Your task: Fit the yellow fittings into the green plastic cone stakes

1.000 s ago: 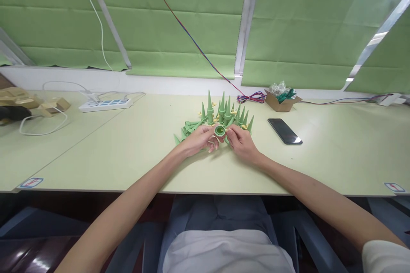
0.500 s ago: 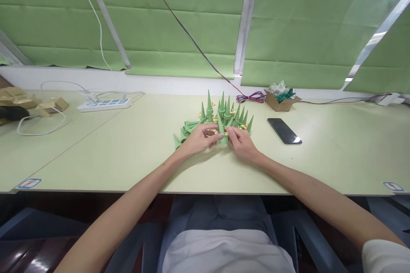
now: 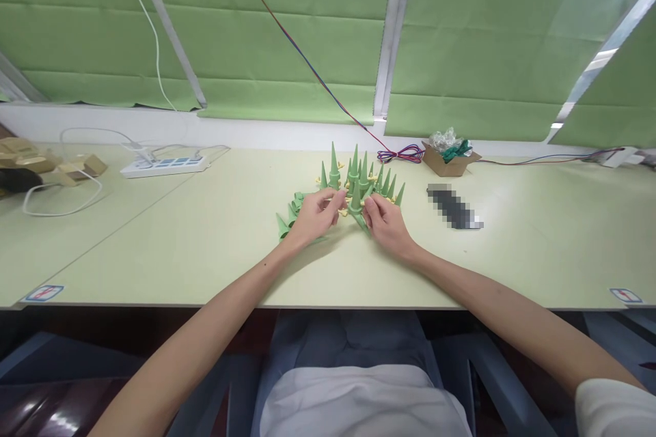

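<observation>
Several pale green pointed cones [image 3: 334, 167] stand in a cluster on the table, with small yellow pieces [image 3: 344, 212] among them. One upright green cone [image 3: 356, 198] is between my hands. My left hand [image 3: 318, 215] is closed in a pinch just left of that cone; what its fingertips hold, if anything, is hidden. On the other side, my right hand [image 3: 385, 220] is closed, thumb against finger, on a tilted green cone [image 3: 361, 220] that shows partly beside the fingertips. More green cones [image 3: 283, 226] lie on their sides beyond my left wrist.
To the right lies a dark phone [image 3: 454, 207], blurred out. Behind it stands a small cardboard box [image 3: 448, 162] with clear and green plastic, beside coiled red and blue wire [image 3: 402, 154]. A white power strip [image 3: 167, 166] and brown boxes [image 3: 85, 167] are at left.
My left hand has drawn back slightly left from the cone it touched, and its fingers have come together. The cone near my right hand now shows a tilted piece below it.
</observation>
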Demonstrator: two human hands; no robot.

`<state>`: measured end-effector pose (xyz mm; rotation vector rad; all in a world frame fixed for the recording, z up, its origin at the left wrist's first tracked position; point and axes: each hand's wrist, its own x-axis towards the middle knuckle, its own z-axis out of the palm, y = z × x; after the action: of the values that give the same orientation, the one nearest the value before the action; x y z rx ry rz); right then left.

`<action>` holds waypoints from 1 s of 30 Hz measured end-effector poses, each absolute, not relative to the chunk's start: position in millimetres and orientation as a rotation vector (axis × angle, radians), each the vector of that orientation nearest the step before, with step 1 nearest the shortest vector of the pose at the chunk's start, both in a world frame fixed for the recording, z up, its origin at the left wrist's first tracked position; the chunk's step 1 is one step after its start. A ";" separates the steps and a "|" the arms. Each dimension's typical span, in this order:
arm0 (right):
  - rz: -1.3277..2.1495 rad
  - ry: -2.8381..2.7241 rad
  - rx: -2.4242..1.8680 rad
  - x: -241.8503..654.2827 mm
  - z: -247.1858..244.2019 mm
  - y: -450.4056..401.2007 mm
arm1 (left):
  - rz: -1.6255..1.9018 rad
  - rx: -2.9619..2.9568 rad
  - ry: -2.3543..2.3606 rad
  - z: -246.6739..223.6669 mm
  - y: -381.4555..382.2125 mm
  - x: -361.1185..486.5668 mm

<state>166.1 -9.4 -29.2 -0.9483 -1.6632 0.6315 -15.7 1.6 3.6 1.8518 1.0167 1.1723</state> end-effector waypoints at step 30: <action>0.620 -1.755 -0.912 170.5 -30.3 -12.7 | 0.893 1.940 0.875 6.2 -1.4 -18.3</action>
<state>170.5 -12.7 -30.3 -0.9119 -1.7550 0.6203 -18.3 -1.4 6.2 1.9400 0.8747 0.8930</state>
